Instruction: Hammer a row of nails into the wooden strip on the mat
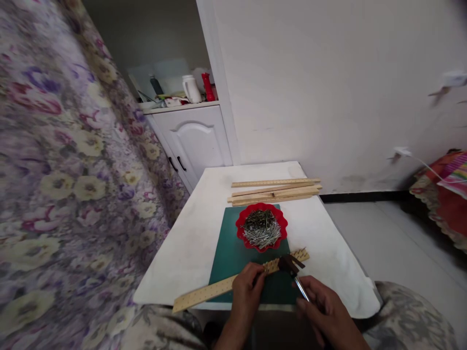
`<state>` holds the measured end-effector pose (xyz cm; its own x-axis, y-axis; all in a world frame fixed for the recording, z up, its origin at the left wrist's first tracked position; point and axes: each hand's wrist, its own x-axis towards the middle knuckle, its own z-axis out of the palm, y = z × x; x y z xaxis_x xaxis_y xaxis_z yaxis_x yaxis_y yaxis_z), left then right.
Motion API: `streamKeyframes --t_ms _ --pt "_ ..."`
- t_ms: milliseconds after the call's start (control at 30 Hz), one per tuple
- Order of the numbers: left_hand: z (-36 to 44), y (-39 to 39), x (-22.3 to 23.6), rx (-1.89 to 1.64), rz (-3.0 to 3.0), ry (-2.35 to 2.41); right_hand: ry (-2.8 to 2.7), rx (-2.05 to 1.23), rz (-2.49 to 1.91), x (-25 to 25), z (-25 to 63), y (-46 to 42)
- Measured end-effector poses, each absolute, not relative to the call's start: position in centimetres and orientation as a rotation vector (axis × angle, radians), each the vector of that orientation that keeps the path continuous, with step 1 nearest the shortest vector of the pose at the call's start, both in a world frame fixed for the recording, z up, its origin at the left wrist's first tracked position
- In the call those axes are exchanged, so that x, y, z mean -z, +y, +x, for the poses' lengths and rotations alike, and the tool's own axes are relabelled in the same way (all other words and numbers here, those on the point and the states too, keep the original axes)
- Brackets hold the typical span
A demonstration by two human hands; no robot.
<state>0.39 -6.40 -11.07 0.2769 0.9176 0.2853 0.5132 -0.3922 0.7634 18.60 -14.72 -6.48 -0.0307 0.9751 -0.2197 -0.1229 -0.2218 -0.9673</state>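
A pale wooden strip (pixel 206 293) lies aslant over the near part of a green mat (pixel 228 243). Its left stretch shows rows of small holes or marks, and several nails (pixel 299 253) stand up from its right end. My left hand (pixel 247 288) is at the strip's middle, thumb and fingertips pinched together beside the nails; what is between them is too small to make out. In my right hand (pixel 323 306) is a hammer (pixel 291 265) with a dark claw head and a shiny shaft. The head is over the strip, just right of my left fingertips.
On the mat behind the strip stands a red scalloped bowl (pixel 241 233) of dark and silvery nails. Several more wooden strips (pixel 275 194) lie across the far part of the white-covered table (pixel 186 243). A floral curtain (pixel 91 194) hangs at left, and a wall (pixel 310 87) rises behind.
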Motion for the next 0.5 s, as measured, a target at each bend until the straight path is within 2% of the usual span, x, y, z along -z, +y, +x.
streamKeyframes --t_ms 200,333,500 --pt "-0.7 -5.7 9.9 -0.990 2.041 1.281 -0.993 -1.461 -1.249 6.8 19.0 -14.8" --pt "-1.1 -2.4 7.8 -0.991 2.223 1.292 -0.956 -1.415 -1.227 7.0 19.0 -14.8" --pt "0.2 3.0 5.9 -0.714 2.494 1.357 -0.894 -1.380 -1.156 7.4 18.8 -14.8"
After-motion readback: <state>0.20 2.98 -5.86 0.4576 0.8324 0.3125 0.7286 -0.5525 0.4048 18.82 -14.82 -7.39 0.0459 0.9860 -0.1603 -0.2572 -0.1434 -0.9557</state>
